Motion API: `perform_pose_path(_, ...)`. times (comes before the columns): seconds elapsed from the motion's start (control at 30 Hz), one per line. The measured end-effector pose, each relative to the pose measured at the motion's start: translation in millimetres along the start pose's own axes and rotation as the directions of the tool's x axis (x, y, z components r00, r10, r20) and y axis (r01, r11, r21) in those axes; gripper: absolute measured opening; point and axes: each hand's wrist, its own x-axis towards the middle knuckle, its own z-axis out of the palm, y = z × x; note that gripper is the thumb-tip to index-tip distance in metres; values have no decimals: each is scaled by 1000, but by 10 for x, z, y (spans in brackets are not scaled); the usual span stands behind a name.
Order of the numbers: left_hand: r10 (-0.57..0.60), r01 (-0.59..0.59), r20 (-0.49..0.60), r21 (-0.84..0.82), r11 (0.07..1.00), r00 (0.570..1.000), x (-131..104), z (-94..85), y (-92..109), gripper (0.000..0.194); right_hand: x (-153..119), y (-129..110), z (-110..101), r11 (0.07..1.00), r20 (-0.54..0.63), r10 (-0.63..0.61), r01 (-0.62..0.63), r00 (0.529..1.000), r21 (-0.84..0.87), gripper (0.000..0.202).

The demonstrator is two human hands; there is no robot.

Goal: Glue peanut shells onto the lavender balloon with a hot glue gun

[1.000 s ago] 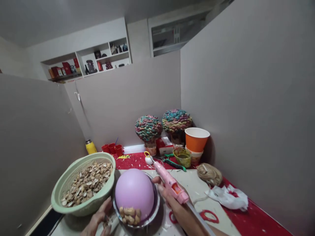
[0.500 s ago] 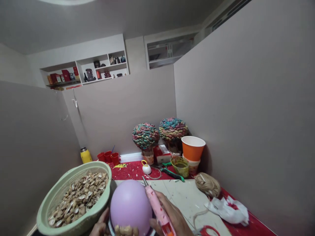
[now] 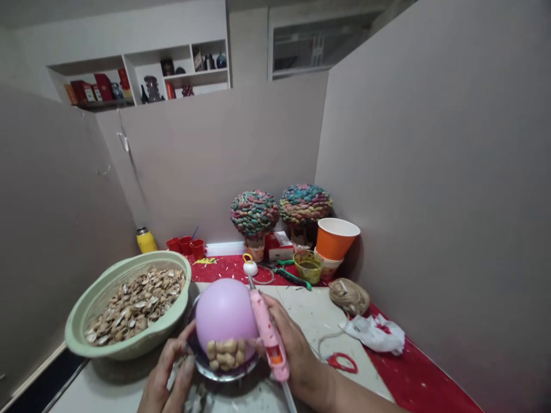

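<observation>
A lilac balloon rests in a shiny metal bowl. Several peanuts in their shells are stuck in a patch low on its near side. My right hand is closed around a pink glue gun, its nozzle pointing up and away beside the balloon's right side. Fingers of that hand reach toward the balloon next to the peanuts. My left hand is curled at the left rim of the bowl, its fingertips against the rim; what lies deeper between its fingers is hard to make out.
A green basket of nutshells stands left. Behind are pliers, a yellowish tub, an orange paper bucket, and two colourful ball-topped trees. Twine, a white plastic bag and red-handled scissors lie right.
The view has tipped downward, so the bowl, both hands and more of the peanut patch now show. The glue gun stays in my right hand beside the balloon.
</observation>
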Motion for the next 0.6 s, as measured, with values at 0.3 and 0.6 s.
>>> perform_pose_path(0.3, -66, 58, -28, -217, 974, 997, 9, -1, 456, 26, 168, -151, -60, 916, -33, 359, -345, 933, 205, 33)
perform_pose_path(0.6, -71, 77, 35, -228, 971, 997, 140, 43, 358, 20, 148, -37, -22, 914, -28, 395, -389, 918, 115, 32)
